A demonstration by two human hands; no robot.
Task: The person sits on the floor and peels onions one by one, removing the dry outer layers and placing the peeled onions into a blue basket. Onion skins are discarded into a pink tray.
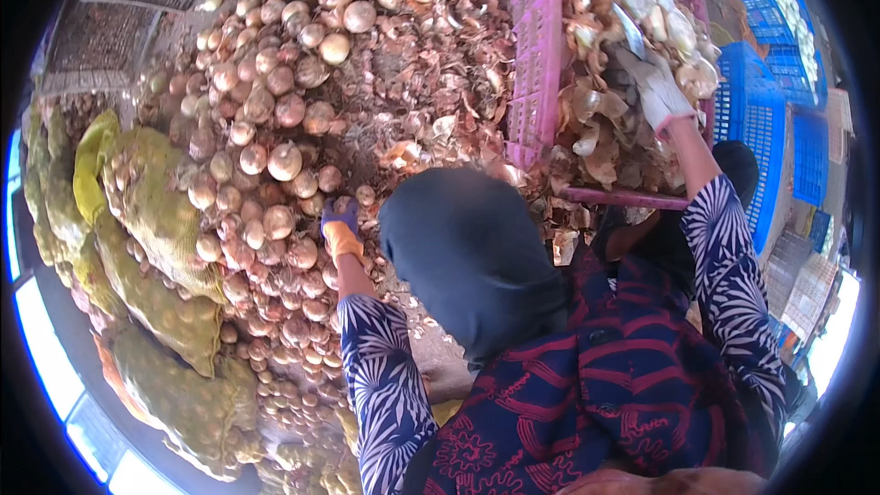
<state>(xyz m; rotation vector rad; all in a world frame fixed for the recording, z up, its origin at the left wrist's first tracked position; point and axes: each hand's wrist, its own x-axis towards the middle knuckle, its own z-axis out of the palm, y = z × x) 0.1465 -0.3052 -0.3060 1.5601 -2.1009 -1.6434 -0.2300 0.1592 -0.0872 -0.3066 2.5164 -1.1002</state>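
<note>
My left hand, in an orange and purple glove, reaches into the right edge of a large heap of onions. Its fingers close around a small onion, partly hidden by the glove. In a white glove, my right hand is over a pink plastic crate heaped with onion skins and pieces. A knife is held in it, blade pointing up and away from me; the handle is hidden. Pale peeled layers lie beside the blade.
Loose dry skins cover the floor between heap and crate. Full yellow-green mesh sacks line the left. Grey crates stand at far left, blue crates at right. A dark cloth-covered rounded form blocks the lower middle.
</note>
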